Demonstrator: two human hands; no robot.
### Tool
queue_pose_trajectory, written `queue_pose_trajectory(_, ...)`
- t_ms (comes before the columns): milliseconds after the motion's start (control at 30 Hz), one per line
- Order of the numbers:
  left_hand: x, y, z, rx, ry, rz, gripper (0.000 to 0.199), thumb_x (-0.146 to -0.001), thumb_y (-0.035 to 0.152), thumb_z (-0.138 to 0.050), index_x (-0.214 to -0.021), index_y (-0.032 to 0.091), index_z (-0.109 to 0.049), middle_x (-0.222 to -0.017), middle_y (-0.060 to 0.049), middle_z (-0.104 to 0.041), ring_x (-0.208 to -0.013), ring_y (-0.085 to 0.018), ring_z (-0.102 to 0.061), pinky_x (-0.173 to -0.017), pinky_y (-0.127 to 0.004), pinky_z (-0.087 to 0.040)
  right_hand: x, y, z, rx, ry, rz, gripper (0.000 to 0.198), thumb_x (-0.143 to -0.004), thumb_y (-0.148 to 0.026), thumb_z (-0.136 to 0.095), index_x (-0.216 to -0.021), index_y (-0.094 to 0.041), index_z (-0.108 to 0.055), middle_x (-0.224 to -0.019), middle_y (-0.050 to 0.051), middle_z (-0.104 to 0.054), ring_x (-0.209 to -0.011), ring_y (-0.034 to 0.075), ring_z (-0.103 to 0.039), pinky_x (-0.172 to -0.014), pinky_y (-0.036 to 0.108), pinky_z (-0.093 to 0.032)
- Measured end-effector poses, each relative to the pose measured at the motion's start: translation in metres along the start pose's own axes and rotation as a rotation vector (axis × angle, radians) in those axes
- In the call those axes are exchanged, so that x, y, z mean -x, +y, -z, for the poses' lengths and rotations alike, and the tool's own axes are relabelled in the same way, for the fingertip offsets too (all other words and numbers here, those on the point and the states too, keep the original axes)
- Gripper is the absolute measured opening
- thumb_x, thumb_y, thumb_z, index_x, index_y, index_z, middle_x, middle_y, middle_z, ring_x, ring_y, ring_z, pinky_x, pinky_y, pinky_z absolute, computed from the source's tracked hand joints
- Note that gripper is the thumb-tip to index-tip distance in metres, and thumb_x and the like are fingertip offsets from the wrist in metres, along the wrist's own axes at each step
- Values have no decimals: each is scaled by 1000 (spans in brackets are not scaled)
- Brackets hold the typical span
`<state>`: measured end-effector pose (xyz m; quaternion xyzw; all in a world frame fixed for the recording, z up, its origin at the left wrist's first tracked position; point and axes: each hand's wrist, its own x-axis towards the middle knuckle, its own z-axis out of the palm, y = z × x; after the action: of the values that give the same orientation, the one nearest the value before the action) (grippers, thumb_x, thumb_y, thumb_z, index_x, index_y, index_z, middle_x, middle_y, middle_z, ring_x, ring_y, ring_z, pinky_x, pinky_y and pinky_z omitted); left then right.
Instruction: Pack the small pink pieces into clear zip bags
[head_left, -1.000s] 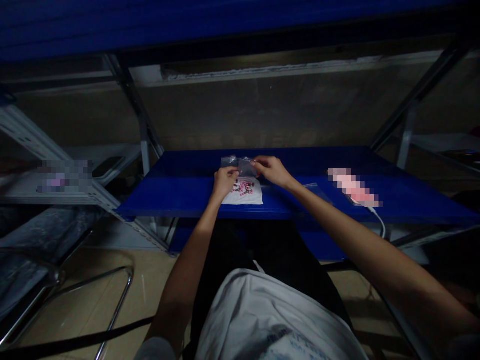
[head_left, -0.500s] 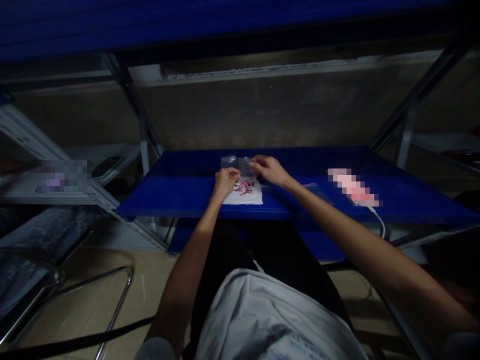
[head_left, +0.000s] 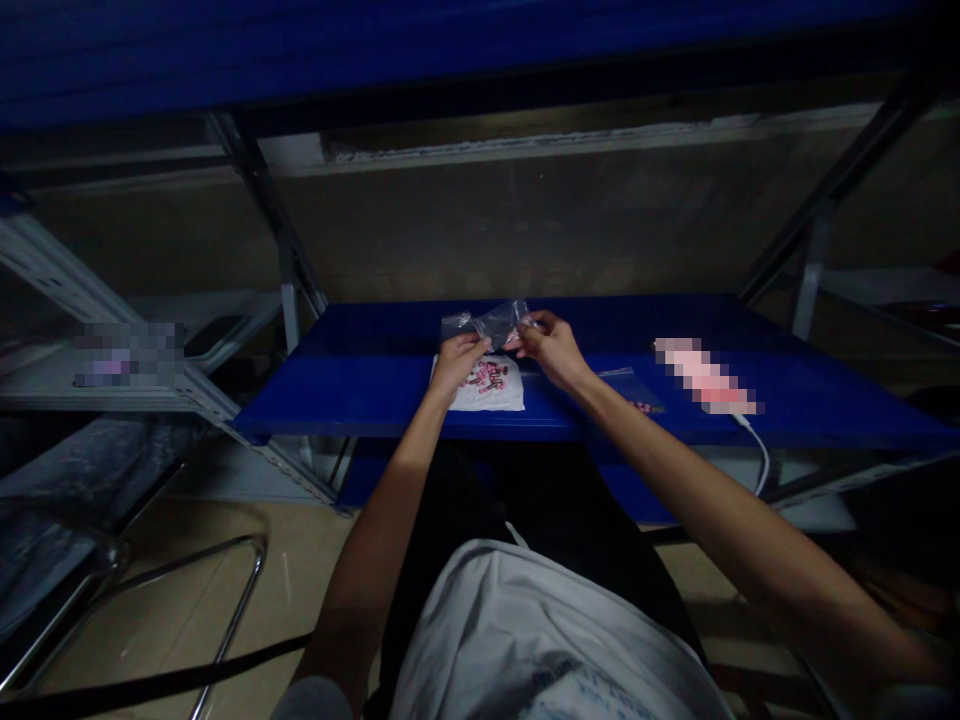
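With left hand (head_left: 457,362) and right hand (head_left: 552,347) we pinch a clear plastic bag (head_left: 501,325) just beyond small pink-and-dark pieces (head_left: 491,376) on a white rectangular sheet (head_left: 487,402).

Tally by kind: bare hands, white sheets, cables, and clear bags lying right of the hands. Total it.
Bare left hand and right hand: 2
Thin white rectangular sheet: 1
Thin white cable: 1
Clear plastic bag right of the hands: 1
Total: 5
Left out: pink and brown pieces, too small to count.
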<state>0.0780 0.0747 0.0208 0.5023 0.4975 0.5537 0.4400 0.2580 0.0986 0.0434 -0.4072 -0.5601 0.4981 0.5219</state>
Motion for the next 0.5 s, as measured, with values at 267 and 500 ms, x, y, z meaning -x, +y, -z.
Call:
queue_pose_trajectory(267,-2,9,0,44,-26,20,17,-84,10,-70,-99,14,-77,-81,-5,-76,-66,-12,-63,-59,-20,-43,4,-2,17,124,-38,-28,22,-83,-25,-70,-103,-22,-62,-88,4,-75,-84,19,-73,-65,25,-56)
queue_pose_trajectory(500,-40,16,-10,123,48,-2,42,-90,14,-68,-132,19,-66,-106,-8,-78,-78,-12,-71,-67,-21,-52,-20,-10,19,224,-70,-211,13,-78,-10,-74,-84,-17,-65,-80,9,-77,-72,18,-74,-56,22,-51)
